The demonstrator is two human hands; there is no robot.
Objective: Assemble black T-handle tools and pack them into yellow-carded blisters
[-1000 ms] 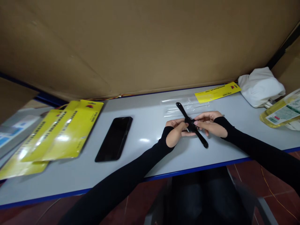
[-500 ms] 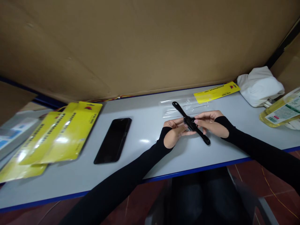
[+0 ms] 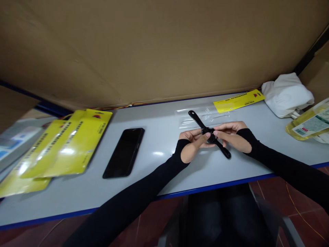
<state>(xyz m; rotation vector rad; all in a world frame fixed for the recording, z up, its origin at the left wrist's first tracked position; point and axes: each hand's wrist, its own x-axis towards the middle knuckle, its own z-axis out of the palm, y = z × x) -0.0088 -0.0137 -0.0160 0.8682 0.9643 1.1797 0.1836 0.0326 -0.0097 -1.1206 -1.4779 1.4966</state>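
Note:
A long black tool (image 3: 196,119) with a round far end lies slanted between my two hands, just above the white table (image 3: 159,164). My left hand (image 3: 191,145) pinches its middle from the left. From the right, my right hand (image 3: 231,136) grips the same middle part with fingertips. Both arms wear black sleeves that leave the fingers bare. Behind the tool lies a clear plastic blister pack (image 3: 205,115) with a yellow card (image 3: 239,96) at its right end.
A black phone (image 3: 124,152) lies face up left of my hands. Several yellow packaged cards (image 3: 64,145) are stacked at the far left. At the right stand a white bundled cloth (image 3: 286,94) and a yellowish bag (image 3: 308,123). A cardboard wall (image 3: 154,48) backs the table.
The tool's far end has swung slightly left and its near end slightly right. My hands stay on its middle, fingers shifting a little.

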